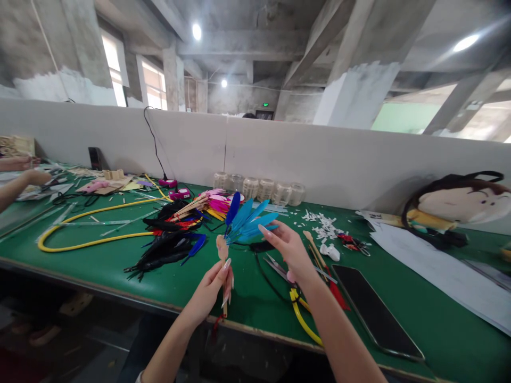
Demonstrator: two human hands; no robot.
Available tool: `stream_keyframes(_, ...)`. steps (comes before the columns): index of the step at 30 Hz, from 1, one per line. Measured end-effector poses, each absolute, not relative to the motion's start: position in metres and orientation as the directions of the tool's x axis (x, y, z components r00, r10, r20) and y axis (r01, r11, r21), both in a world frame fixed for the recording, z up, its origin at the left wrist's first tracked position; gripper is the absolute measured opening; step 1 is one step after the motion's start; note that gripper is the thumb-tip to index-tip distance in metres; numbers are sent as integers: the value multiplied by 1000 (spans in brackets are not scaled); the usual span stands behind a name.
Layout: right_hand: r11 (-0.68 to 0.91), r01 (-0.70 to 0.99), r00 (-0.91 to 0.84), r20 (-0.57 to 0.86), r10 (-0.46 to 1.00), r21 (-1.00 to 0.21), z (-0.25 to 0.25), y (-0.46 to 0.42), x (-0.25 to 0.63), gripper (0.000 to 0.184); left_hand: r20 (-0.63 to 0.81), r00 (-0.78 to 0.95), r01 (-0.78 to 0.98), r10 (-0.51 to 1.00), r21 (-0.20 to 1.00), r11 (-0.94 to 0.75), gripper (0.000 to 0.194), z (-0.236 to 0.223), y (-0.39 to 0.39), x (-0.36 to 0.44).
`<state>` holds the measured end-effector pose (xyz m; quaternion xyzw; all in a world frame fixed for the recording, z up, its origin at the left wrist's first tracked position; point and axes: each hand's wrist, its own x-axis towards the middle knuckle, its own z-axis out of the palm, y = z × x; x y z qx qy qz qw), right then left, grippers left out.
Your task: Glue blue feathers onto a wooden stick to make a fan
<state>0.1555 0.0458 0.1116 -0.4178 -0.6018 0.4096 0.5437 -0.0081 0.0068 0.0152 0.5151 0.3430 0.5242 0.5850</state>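
My left hand [211,290] is closed around a thin wooden stick [222,250] held upright over the green table [120,255]. A fan of blue feathers [247,221] spreads from the stick's top. My right hand [285,247] pinches the base of those blue feathers with thumb and fingers. Just left of the hands lies a heap of black, blue and red feathers [170,244]. Pink feathers and wooden sticks [205,205] lie behind it.
A yellow hose [91,226] loops across the table's left. Scissors [279,266], a yellow-handled tool [305,319] and a dark phone [375,314] lie to the right. Clear jars [259,189] line the white partition. Another person's hands [24,173] work far left. A plush bag [459,205] sits right.
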Motion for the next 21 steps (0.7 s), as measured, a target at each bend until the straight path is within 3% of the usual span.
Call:
stream_keyframes(2, 291, 226, -166, 258, 952, -930, 123, 42, 175, 41, 127, 195, -290, 972, 955, -67, 34, 15, 7, -8)
stream_keyframes(5, 240, 466, -378, 54, 924, -852, 137, 31, 203, 41, 121, 169, -317, 978, 946, -62, 34, 14, 7, -8)
stream_keyframes(9, 126, 650, -429, -225, 875, -750, 145, 19, 234, 45, 126, 159, -340, 979, 938, -66, 33, 12, 7, -8)
stream_keyframes(12, 1, 735, -328, -354, 876, -678, 144, 20, 256, 47, 122, 147, -370, 982, 927, -59, 33, 13, 7, -6)
stream_keyframes(15, 0, 821, -174, -251, 952, -570, 139, 27, 276, 36, 113, 119, -391, 986, 919, -58, 34, 14, 7, -5)
stream_keyframes(18, 44, 886, -58, -15, 998, -462, 133, 34, 286, 33, 99, 114, -389, 988, 920, -47, 34, 15, 8, -4)
stream_keyframes(21, 146, 844, -52, 192, 980, -517, 131, 36, 278, 36, 105, 132, -383, 986, 923, -47, 34, 13, 8, -5)
